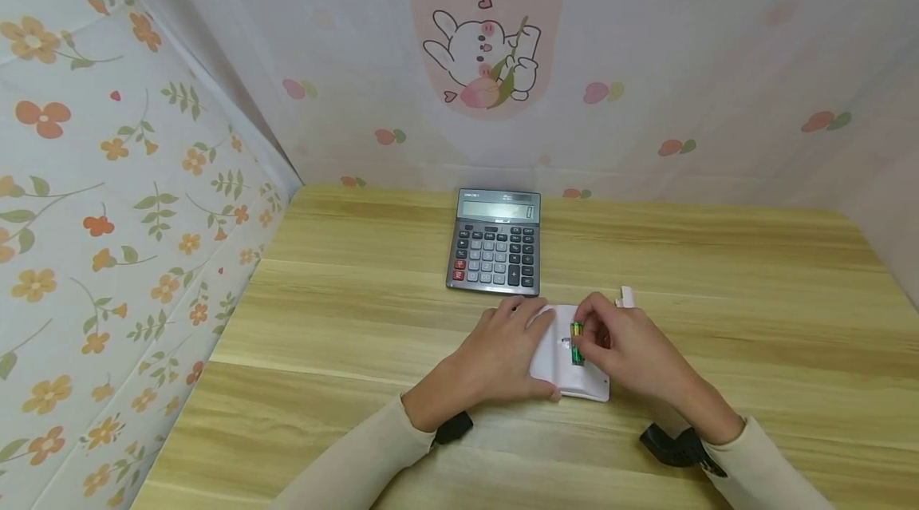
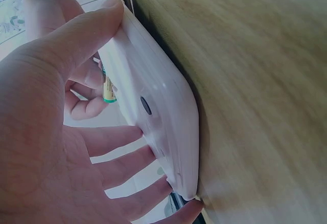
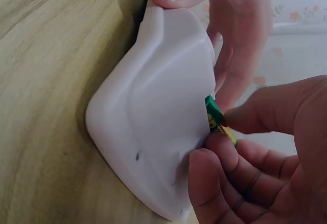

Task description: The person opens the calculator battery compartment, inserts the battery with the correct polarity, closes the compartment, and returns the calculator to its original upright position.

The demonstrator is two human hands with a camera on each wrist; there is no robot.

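A white plastic device (image 1: 585,392) lies on the table with its back up; its face is hidden. My left hand (image 1: 498,354) holds it from the left, thumb at the near edge and fingers spread along the far part. Over its back, my right hand (image 1: 635,346) pinches a green and gold battery (image 1: 577,356) between thumb and fingers. In the right wrist view the battery (image 3: 214,112) sits at the edge of the device's raised back. Fingers partly cover it, so how deep it lies in the compartment cannot be told.
A grey desk calculator (image 1: 495,243) lies face up beyond the device, its display showing 0. Just behind my right hand is a small white plastic piece (image 1: 627,297). Patterned curtains (image 1: 345,55) border the wooden table (image 1: 323,318) at the back and left.
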